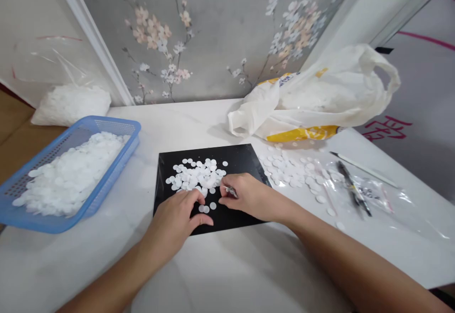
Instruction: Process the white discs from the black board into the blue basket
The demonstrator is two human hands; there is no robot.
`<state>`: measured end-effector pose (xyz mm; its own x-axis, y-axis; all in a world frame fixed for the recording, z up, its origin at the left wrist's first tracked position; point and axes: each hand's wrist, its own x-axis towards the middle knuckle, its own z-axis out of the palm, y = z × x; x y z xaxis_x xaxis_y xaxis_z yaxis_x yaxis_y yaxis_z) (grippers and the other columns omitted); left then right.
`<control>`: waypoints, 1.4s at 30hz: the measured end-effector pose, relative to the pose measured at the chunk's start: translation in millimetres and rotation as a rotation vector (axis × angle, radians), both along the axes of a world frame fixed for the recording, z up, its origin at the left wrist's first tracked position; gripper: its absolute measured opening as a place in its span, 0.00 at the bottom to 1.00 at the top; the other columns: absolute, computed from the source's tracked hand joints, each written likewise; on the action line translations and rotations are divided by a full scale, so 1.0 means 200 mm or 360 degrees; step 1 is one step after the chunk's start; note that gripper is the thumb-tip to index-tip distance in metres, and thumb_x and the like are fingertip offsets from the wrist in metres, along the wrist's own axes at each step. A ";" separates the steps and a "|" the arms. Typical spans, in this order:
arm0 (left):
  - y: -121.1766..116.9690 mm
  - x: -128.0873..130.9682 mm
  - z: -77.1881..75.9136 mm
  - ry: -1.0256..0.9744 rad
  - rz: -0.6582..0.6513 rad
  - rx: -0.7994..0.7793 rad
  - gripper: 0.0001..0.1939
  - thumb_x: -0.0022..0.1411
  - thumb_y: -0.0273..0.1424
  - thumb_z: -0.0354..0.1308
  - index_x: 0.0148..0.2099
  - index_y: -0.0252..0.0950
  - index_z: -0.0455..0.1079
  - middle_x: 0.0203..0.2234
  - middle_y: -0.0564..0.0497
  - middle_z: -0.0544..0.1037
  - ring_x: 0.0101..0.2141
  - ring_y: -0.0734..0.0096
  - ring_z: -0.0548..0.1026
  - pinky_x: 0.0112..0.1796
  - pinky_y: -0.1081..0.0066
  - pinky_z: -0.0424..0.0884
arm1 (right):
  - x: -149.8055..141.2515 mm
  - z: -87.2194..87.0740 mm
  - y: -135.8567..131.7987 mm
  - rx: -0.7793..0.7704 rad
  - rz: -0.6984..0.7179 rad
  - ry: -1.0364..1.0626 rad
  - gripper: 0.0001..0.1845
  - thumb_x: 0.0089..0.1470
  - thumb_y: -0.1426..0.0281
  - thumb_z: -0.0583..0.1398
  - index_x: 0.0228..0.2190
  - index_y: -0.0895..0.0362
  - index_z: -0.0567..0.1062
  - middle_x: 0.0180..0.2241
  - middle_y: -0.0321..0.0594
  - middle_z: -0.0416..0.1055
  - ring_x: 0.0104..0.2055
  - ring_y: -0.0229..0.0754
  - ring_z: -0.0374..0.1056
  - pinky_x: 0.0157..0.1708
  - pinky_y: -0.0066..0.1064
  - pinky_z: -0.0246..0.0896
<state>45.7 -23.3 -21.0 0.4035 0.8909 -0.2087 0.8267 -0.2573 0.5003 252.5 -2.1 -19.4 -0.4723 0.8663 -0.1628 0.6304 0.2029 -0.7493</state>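
A pile of thin white round discs (194,174) lies on a black board (238,161) in front of me. My left hand (179,211) rests at the board's lower left, thumb and fingers curved but apart. A few loose discs (206,209) lie in the gap between thumb and fingers, and nothing is gripped there. My right hand (245,192) is closed on a small shiny metal tool (230,190) at the right side of the pile. Most of that tool is hidden by the fingers, so its kind cannot be made out.
At left stands a blue basket (137,130) heaped with white discs, with a clear bag (73,104) of white pieces behind it. A white plastic bag (316,100) lies at back right. More discs (295,171), a black pen (353,190) and a white stick (364,168) lie right.
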 end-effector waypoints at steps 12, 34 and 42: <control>-0.02 -0.01 -0.01 -0.0106 0.0001 0.0071 0.08 0.62 0.29 0.51 0.28 0.38 0.59 0.24 0.55 0.67 0.27 0.69 0.66 0.28 0.70 0.58 | -0.11 -0.03 -0.04 0.0078 0.0144 -0.0028 0.06 0.52 0.78 0.59 0.25 0.58 0.67 0.28 0.36 0.65 0.28 0.35 0.60 0.30 0.27 0.53; 0.00 -0.06 -0.03 0.0272 0.0045 0.0322 0.06 0.66 0.30 0.46 0.40 0.41 0.63 0.26 0.54 0.73 0.25 0.68 0.72 0.23 0.73 0.53 | 0.02 0.03 0.01 -0.0151 -0.0023 0.0062 0.11 0.50 0.63 0.63 0.24 0.57 0.72 0.22 0.31 0.64 0.24 0.33 0.56 0.23 0.25 0.47; -0.01 -0.05 -0.03 0.0166 -0.0125 0.0230 0.07 0.65 0.30 0.46 0.36 0.41 0.64 0.26 0.54 0.73 0.27 0.69 0.72 0.25 0.73 0.56 | -0.07 -0.03 -0.01 -0.0060 -0.0100 0.0121 0.02 0.51 0.74 0.60 0.27 0.56 0.74 0.26 0.32 0.69 0.26 0.33 0.59 0.28 0.24 0.51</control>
